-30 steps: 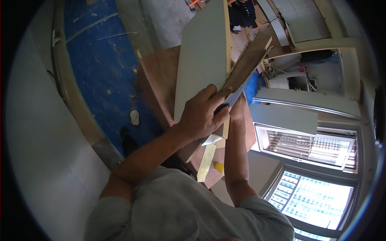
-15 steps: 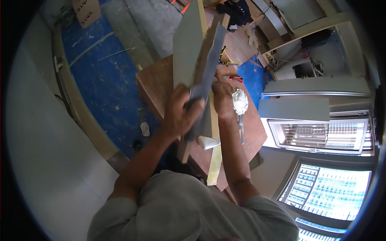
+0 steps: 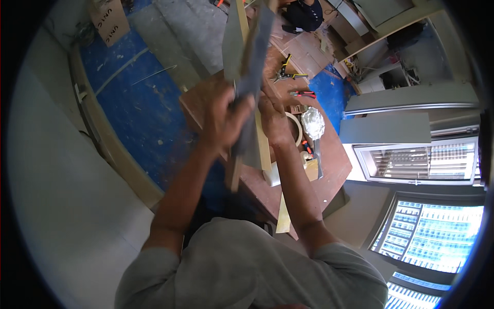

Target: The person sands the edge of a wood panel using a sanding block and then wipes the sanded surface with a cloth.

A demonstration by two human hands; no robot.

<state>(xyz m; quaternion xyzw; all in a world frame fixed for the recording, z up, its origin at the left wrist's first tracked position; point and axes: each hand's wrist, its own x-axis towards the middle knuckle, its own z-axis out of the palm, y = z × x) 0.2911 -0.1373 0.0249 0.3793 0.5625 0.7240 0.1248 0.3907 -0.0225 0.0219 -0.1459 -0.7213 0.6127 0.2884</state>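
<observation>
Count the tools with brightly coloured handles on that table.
3: a yellow-and-black tool at the far edge of the table, a red-handled tool nearer, and an orange-handled tool below the silver bundle. Others may hide behind the right hand or long board.

Held strip (image 3: 234,177): matt wood edge. Tabletop (image 3: 334,162): matt wood. Foil bundle (image 3: 313,123): glossy, crinkled metal.

Wide fisheye head view — downward onto the brown table (image 3: 333,157), near
</observation>
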